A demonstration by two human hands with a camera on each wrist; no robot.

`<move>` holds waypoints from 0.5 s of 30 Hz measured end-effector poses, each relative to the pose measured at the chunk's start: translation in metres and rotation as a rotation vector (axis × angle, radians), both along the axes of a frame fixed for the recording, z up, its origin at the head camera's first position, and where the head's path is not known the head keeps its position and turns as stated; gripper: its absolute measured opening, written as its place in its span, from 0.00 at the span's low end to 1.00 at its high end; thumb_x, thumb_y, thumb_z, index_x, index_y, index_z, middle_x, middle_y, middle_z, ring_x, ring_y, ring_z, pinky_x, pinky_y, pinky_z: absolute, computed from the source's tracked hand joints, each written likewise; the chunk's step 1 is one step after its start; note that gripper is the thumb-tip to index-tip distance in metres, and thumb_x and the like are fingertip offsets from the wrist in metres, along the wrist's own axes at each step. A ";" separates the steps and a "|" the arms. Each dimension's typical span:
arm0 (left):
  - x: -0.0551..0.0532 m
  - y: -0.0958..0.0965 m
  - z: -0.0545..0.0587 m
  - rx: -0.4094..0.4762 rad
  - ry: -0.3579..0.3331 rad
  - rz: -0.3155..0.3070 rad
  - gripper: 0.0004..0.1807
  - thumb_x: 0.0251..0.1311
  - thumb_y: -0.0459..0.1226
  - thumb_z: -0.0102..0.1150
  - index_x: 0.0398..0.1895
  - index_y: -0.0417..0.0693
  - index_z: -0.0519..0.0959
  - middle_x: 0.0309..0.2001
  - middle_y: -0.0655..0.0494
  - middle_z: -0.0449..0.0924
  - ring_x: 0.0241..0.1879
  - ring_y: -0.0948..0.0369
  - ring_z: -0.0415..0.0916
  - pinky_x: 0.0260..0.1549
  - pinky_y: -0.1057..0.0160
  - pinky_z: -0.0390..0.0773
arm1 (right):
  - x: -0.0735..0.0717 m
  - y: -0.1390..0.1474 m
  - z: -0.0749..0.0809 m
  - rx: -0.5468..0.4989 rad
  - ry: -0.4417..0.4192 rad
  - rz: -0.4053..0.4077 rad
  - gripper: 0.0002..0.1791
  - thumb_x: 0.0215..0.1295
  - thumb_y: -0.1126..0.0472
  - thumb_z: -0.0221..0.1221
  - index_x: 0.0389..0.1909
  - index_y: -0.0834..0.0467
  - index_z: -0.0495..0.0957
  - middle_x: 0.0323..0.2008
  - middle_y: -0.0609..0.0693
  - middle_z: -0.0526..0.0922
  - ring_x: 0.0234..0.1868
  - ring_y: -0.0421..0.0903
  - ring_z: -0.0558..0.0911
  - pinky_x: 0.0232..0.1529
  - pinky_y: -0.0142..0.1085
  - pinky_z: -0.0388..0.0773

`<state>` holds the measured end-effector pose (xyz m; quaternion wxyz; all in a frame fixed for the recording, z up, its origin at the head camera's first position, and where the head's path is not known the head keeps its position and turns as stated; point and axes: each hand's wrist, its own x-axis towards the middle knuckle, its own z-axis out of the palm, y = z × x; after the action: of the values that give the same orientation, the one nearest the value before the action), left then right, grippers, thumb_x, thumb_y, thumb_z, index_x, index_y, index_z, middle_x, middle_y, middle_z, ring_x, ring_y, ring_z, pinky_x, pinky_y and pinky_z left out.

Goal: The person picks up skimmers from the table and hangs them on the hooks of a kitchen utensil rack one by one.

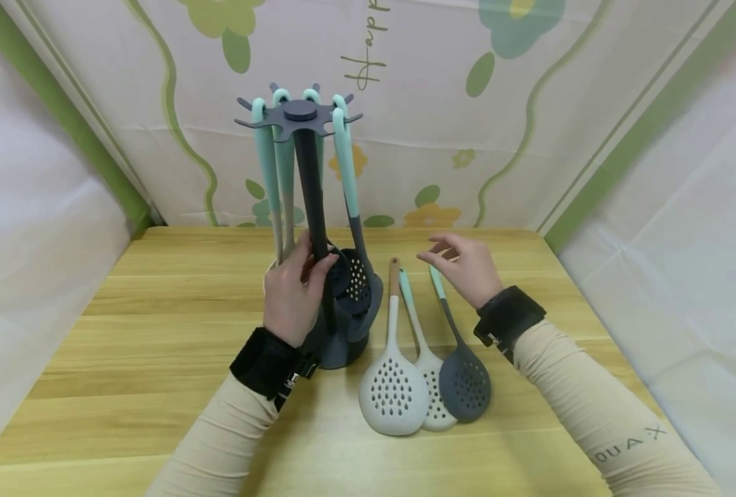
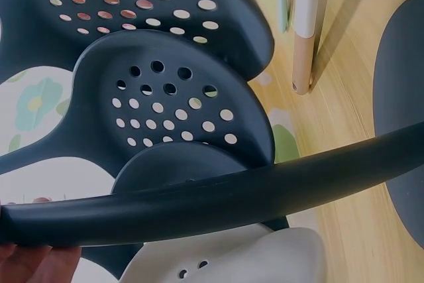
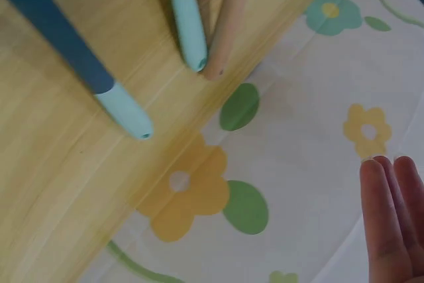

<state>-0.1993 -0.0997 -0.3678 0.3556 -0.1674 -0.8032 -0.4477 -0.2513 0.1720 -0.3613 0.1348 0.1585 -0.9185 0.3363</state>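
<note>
My left hand (image 1: 290, 297) grips the dark central pole (image 1: 310, 183) of a utensil stand, thumb on its right side. In the left wrist view the pole (image 2: 199, 207) runs across, with fingertips (image 2: 50, 266) around its end. Several utensils with mint handles (image 1: 346, 162) hang from the hooked top (image 1: 301, 114); among them is a dark perforated head (image 2: 179, 97). Holding nothing, my right hand (image 1: 467, 269) hovers near the mint-tipped handle of a dark skimmer (image 1: 465, 383), its fingers loosely bent. In the right wrist view that mint handle end (image 3: 126, 111) lies apart from the fingers (image 3: 387, 217).
A white skimmer with a wooden-coloured handle (image 1: 393, 393) lies right of the stand's round base (image 1: 343, 352). Between it and the dark skimmer lies a white one with a mint handle (image 1: 408, 293). Behind the wooden table (image 1: 157, 331) hangs a flowered cloth (image 1: 418, 138).
</note>
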 end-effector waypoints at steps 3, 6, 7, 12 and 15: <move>0.001 0.000 0.000 0.003 -0.010 -0.006 0.14 0.67 0.34 0.61 0.52 0.38 0.76 0.41 0.45 0.86 0.41 0.52 0.88 0.38 0.56 0.87 | -0.001 0.004 -0.004 0.022 -0.026 -0.018 0.21 0.66 0.54 0.65 0.55 0.62 0.80 0.42 0.59 0.87 0.40 0.56 0.86 0.42 0.50 0.84; 0.001 0.000 0.000 0.003 -0.018 -0.008 0.14 0.68 0.35 0.59 0.52 0.39 0.76 0.41 0.45 0.86 0.43 0.52 0.87 0.40 0.56 0.87 | -0.003 0.008 -0.009 0.033 -0.046 -0.030 0.22 0.66 0.54 0.65 0.55 0.63 0.79 0.42 0.60 0.87 0.40 0.57 0.86 0.42 0.50 0.84; 0.001 0.000 0.000 0.003 -0.020 -0.010 0.13 0.68 0.35 0.59 0.52 0.39 0.76 0.41 0.45 0.86 0.43 0.52 0.87 0.40 0.57 0.87 | -0.003 0.010 -0.011 0.036 -0.051 -0.034 0.22 0.66 0.54 0.65 0.56 0.63 0.79 0.42 0.60 0.87 0.40 0.57 0.87 0.41 0.50 0.84; 0.000 0.000 0.000 0.005 -0.015 -0.012 0.13 0.68 0.34 0.59 0.52 0.38 0.76 0.41 0.45 0.86 0.43 0.52 0.87 0.40 0.57 0.87 | -0.006 0.015 -0.018 0.057 -0.066 -0.045 0.23 0.67 0.54 0.64 0.56 0.63 0.79 0.42 0.60 0.87 0.40 0.57 0.87 0.40 0.50 0.84; 0.000 0.000 0.000 0.005 -0.010 -0.015 0.13 0.68 0.35 0.58 0.52 0.38 0.76 0.41 0.45 0.86 0.42 0.52 0.88 0.40 0.57 0.87 | -0.006 0.017 -0.020 0.065 -0.081 -0.050 0.23 0.67 0.54 0.64 0.58 0.64 0.78 0.43 0.61 0.87 0.40 0.56 0.87 0.40 0.50 0.84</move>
<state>-0.1991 -0.0998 -0.3682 0.3485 -0.1702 -0.8027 -0.4531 -0.2576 0.1894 -0.3813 0.1005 0.1258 -0.9374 0.3089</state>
